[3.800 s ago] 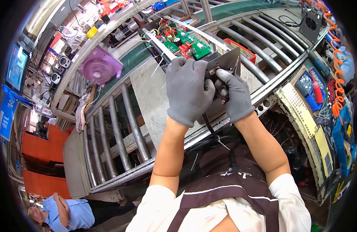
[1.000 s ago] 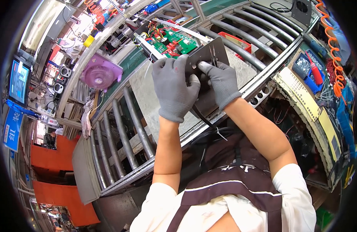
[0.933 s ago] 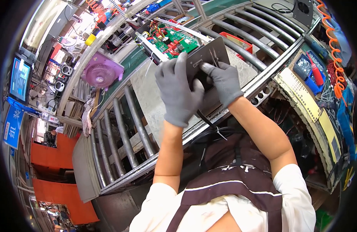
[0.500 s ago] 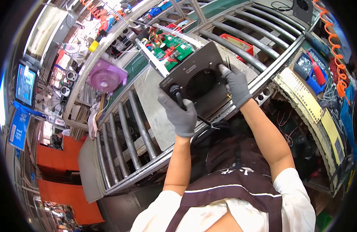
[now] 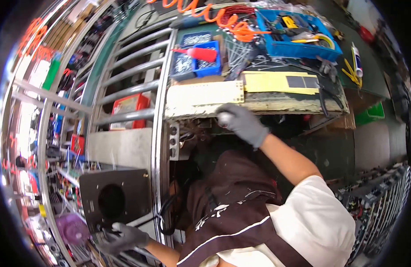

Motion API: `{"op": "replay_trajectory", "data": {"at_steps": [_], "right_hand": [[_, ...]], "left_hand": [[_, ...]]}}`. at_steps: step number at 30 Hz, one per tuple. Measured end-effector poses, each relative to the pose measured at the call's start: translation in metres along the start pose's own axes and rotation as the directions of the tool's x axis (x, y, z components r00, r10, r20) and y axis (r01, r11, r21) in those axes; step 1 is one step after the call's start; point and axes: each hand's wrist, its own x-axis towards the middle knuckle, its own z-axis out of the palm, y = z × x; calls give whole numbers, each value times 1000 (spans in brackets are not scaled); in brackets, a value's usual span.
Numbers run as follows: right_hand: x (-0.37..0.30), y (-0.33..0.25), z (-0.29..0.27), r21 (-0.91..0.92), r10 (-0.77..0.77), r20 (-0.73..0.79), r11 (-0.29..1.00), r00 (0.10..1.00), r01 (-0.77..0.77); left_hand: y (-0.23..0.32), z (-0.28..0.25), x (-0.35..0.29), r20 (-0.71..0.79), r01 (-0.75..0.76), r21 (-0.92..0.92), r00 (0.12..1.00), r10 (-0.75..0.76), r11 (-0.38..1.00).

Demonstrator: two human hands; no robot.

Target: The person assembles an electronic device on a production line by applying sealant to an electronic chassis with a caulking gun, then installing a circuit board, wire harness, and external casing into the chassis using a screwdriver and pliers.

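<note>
A black metal panel (image 5: 132,189) with a round fan opening stands on the roller conveyor at lower left. My left hand (image 5: 127,239), in a grey glove, is at its near lower corner, thumb and fingers closed around the black cable (image 5: 145,221) where it leaves the panel. My right hand (image 5: 244,125), gloved too, is over the front edge of the side bench (image 5: 205,109). Its fingers are curled in; a pale spot shows at the fingertips, and whatever they hold is hidden. Close by lies a cream perforated sheet (image 5: 201,93).
Blue bins (image 5: 206,66) of small hardware, a red-topped bottle (image 5: 201,54), yellow sheets (image 5: 281,83) and cutting pliers (image 5: 324,100) lie on the bench. A blue tool tray (image 5: 298,46) stands behind. An orange coiled hose (image 5: 243,31) hangs over it. A red bin (image 5: 130,109) sits beneath the rollers.
My view has turned right toward the bench. My right hand has left the panel and moved over to the bench edge. My left hand has stayed at the panel's cable.
</note>
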Motion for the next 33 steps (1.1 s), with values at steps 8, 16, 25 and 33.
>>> {"op": "replay_trajectory", "data": {"at_steps": [8,16,25,33], "right_hand": [[-50,15,-221,-870,-260,-454,335,852,-361],[-45,26,-274,-962,-137,-251,-71,958,-262],[-32,29,-308,-993,-16,-117,-21,993,-117],[-34,62,-331,-876,49,-142,458,989,-148]], "left_hand": [[242,-16,25,311,256,-950,741,595,177],[489,-52,7,-258,281,-826,583,771,-489],[564,-79,-9,-125,221,-944,450,884,-246],[645,-108,-40,268,413,-900,266,926,141]]}}
